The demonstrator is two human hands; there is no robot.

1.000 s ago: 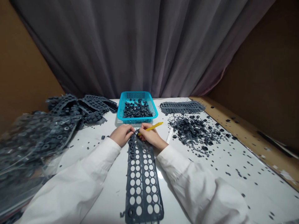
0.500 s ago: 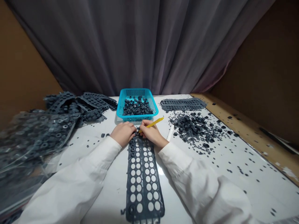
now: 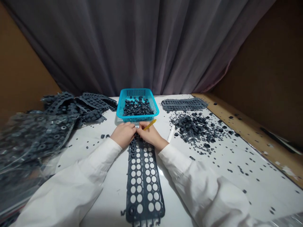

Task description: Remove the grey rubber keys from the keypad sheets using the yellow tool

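A dark perforated rubber sheet lies lengthwise before me, with rows of round holes and a few ring-shaped pieces still seated along its left side. My left hand is closed at the sheet's far left end; its fingertips hide whatever they pinch. Close beside it, my right hand is closed around a slim yellow stick-like tool. The tool slants up to the right, its lower tip hidden by my fingers. Just beyond both hands stands a turquoise basket holding many small dark rings.
At left are a clear plastic bag of dark rings and a heap of perforated sheets. Another folded sheet lies back right, behind a pile of dark scraps. A white stick rests near my right wrist.
My right hand has shifted slightly left, against my left hand, and less of the yellow tool shows. A dark scrap now lies on the table beside my right sleeve.
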